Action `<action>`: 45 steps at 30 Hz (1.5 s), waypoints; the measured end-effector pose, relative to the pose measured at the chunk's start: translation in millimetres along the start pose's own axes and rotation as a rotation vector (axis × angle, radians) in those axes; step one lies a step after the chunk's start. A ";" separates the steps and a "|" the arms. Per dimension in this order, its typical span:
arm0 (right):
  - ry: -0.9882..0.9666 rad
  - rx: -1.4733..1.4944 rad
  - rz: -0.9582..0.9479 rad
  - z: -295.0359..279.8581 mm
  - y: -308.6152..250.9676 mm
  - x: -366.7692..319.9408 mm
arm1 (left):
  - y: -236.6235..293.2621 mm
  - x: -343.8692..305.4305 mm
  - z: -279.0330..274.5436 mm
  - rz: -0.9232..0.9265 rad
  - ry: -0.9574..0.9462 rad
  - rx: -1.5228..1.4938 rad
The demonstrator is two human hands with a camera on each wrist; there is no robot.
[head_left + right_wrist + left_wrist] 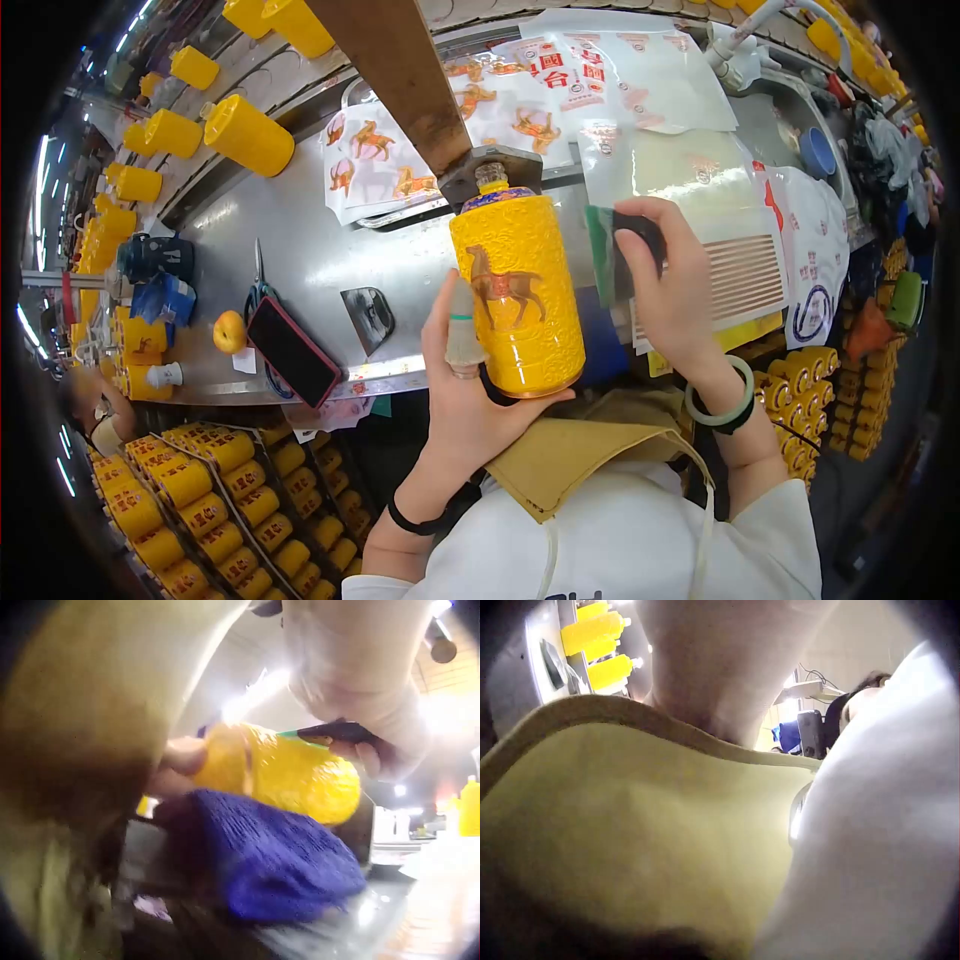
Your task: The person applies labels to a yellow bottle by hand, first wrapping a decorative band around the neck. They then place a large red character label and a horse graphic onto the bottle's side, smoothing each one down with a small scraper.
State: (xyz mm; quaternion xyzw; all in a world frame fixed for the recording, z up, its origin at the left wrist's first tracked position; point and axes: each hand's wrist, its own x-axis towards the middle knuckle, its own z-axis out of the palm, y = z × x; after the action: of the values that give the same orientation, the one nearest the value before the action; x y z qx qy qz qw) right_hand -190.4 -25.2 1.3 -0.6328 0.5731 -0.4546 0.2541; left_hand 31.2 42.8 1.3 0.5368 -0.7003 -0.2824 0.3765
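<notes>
Looks like decal-smoothing from my end: I've got the yellow horse-decal bottle (pixel 525 320) gripped between the left hand's (pixel 472 405) thumb and fingers, a green-edged scraper (pixel 602 255) pinched in the right hand (pixel 672 285), just beside the bottle. Next stroke probably wants light, even pressure.

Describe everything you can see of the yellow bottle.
The yellow bottle has a glossy, embossed surface, a brown horse-like picture, a blue-purple patterned shoulder and a clear, glass-looking neck. It is on its side, neck at the dark metal bracket. The left hand holds its side and base. Whether the green-edged scraper touches it is unclear.
</notes>
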 end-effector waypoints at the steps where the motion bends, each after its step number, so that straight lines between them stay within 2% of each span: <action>1: -0.001 0.000 0.002 -2.4 -0.1 -2.4 | 3.9 2.6 0.9 0.075 0.037 0.046; 3: -0.028 0.103 0.117 -7.8 -4.6 -9.2 | 10.9 5.2 2.2 0.054 0.015 0.129; 5: -0.013 0.177 0.099 -4.3 -3.1 -12.9 | 19.4 9.1 1.2 0.034 -0.002 0.213; 7: -0.051 0.174 0.157 -5.4 -8.9 -13.9 | 28.8 12.5 -1.6 0.046 -0.095 0.437; 8: -0.052 0.229 0.206 -4.3 -13.2 -14.6 | 31.6 13.3 -0.6 0.042 -0.093 0.441; 10: -0.048 0.237 0.174 -2.4 -18.0 -12.1 | 35.4 14.0 1.5 0.083 -0.132 0.602; 12: -0.039 0.242 0.140 0.2 -24.0 -9.9 | 29.9 11.5 3.9 0.109 -0.062 0.533; 14: -0.012 0.243 0.001 3.8 -30.9 -9.3 | 17.8 5.9 8.5 0.132 0.007 0.460; 15: -0.016 0.244 0.001 2.5 -33.4 -8.7 | 8.1 1.4 10.6 0.084 0.073 0.298; 16: -0.158 0.209 -0.096 0.8 -36.2 -7.3 | -0.5 -3.1 12.1 0.035 0.138 0.137; 17: -0.299 0.171 -0.194 -0.1 -38.8 -5.8 | -7.5 -7.8 13.7 0.031 0.140 0.138; 18: -0.346 0.056 -0.226 0.8 -40.0 -0.8 | -13.3 -12.9 15.0 -0.036 0.122 0.063; 19: -0.350 0.054 -0.229 2.5 -37.7 7.0 | -16.7 -15.9 15.7 -0.101 0.104 -0.014; 21: -0.216 -0.059 -0.344 4.1 -32.4 27.8 | -16.7 -12.3 15.1 -0.072 0.158 -0.034; 23: -0.176 -0.110 -0.350 -5.1 -48.3 43.0 | -9.7 -11.5 9.2 -0.013 0.141 0.011; 25: -0.147 -0.220 -0.592 -8.6 -67.1 49.7 | -3.2 -13.6 4.3 -0.034 0.151 0.008; 27: -0.396 -0.033 -0.603 1.5 -69.8 37.5 | -1.4 -18.3 5.0 -0.097 0.158 0.004; 28: -0.511 -0.125 -0.583 4.4 -69.3 37.8 | -4.3 -19.9 8.7 -0.094 0.182 -0.046; 29: -0.498 -0.159 -0.578 6.7 -67.4 45.6 | -8.0 -20.6 12.8 -0.094 0.201 -0.095; 31: -0.231 -0.312 -0.658 7.6 -59.8 67.4 | -11.8 -20.8 12.6 -0.048 0.192 -0.107; 32: -0.218 -0.338 -0.655 5.7 -55.1 66.4 | -11.7 -20.4 15.4 -0.047 0.210 -0.142; 34: -0.107 -0.284 -0.974 5.1 -45.2 55.8 | -12.2 -21.1 17.1 -0.049 0.199 -0.186; 36: -0.307 -0.142 -1.066 9.4 -37.5 22.5 | -13.2 -23.5 17.1 -0.074 0.196 -0.243; 37: -0.355 -0.127 -1.211 5.7 -41.4 8.5 | -12.0 -21.2 19.4 -0.113 0.197 -0.290; 38: -0.428 -0.059 -1.140 -5.6 -48.6 3.9 | -1.8 -17.5 22.3 -0.367 0.269 -0.500; 39: -0.503 0.014 -1.065 -17.2 -53.3 1.8 | -2.5 -16.0 19.8 -0.342 0.214 -0.454; 41: -0.453 0.196 -0.648 -29.1 -46.1 8.1 | -5.8 -17.8 21.0 -0.110 0.207 -0.322; 42: -0.507 0.255 -0.323 -43.5 -41.3 13.6 | -15.9 -22.3 22.0 -0.094 0.208 -0.218; 43: -0.459 0.379 -0.050 -50.1 -36.1 16.4 | -16.2 -23.4 20.9 -0.089 0.206 -0.222; 45: -0.494 0.215 0.098 -80.6 -20.0 30.2 | -11.1 -22.9 18.2 -0.111 0.156 -0.126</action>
State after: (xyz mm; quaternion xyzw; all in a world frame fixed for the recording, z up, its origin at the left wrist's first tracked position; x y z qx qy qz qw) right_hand -252.4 -33.8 63.6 -0.6653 0.4723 -0.3318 0.4735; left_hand 25.2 61.8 -22.8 0.5702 -0.6189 -0.3036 0.4468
